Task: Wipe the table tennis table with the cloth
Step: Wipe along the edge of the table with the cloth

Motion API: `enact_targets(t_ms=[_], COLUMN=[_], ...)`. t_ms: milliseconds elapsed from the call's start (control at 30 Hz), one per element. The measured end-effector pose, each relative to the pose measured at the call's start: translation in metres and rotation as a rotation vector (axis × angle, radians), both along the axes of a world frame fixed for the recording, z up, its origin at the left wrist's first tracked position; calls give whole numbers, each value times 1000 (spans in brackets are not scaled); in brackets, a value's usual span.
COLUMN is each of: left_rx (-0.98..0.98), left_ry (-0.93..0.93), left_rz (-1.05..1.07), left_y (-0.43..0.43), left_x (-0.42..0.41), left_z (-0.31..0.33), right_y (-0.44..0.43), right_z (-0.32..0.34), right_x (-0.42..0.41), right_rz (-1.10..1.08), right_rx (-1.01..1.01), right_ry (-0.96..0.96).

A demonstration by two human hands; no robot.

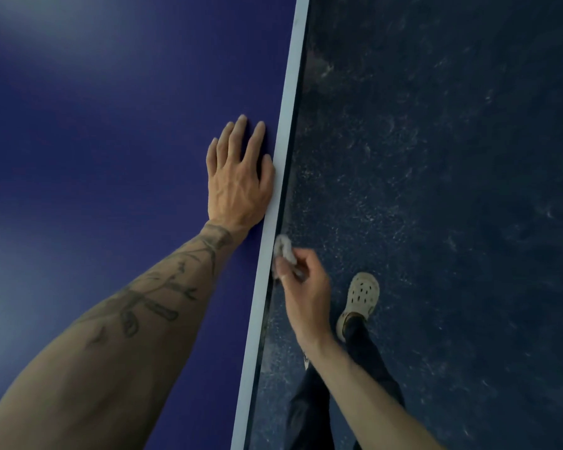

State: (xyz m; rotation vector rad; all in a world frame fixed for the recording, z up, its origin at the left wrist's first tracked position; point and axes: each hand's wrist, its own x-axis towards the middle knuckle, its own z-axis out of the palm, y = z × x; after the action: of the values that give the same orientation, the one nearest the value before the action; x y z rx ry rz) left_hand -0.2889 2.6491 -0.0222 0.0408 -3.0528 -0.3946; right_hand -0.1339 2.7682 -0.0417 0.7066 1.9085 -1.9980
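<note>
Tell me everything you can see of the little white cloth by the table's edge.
The small white crumpled cloth looks like soft fabric, bunched into a wad; blur hides any weave. The right hand pinches it in a fingertip grip, fingers curled over its lower part. It appears to touch the outer side edge of the blue table tennis table, just beside the white border line, above the dark speckled floor.

Left hand (239,177) laid flat, fingers straight, on blue table (111,141) beside white edge line (281,177). Small white cloth (284,254) pinched by right hand (306,297), pressed against table's side edge. Beige clog (359,302) seen on dark speckled floor (452,190).
</note>
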Motion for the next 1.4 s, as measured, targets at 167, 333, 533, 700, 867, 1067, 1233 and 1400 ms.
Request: enact_targets(t_ms=[167, 333, 533, 700, 867, 1067, 1233, 1400], left_rx=[-5, 1, -2, -18, -32, -27, -8, 16], left_ry=[70, 42, 54, 59, 23, -29, -48, -69], left_rz=[2, -8, -12, -25, -27, -24, -57, -66], left_y=[-4, -4, -5, -8, -7, -3, 0, 10], left_x=[-2, -6, -7, -7, -8, -29, -107, -185], left_z=[-9, -6, -9, -13, -8, 1, 12, 18], right_y=[7, 13, 20, 25, 25, 29, 27, 30], right_z=[-5, 3, 3, 0, 5, 1, 2, 22], right_x=[-106, -79, -129, -193, -149, -238, -288, -249], right_rz=[-42, 34, 67, 26, 108, 53, -8, 80], right_rx=[44, -35, 26, 93, 127, 74, 121, 69], right_ry=[25, -50, 9, 100, 36, 46, -8, -66])
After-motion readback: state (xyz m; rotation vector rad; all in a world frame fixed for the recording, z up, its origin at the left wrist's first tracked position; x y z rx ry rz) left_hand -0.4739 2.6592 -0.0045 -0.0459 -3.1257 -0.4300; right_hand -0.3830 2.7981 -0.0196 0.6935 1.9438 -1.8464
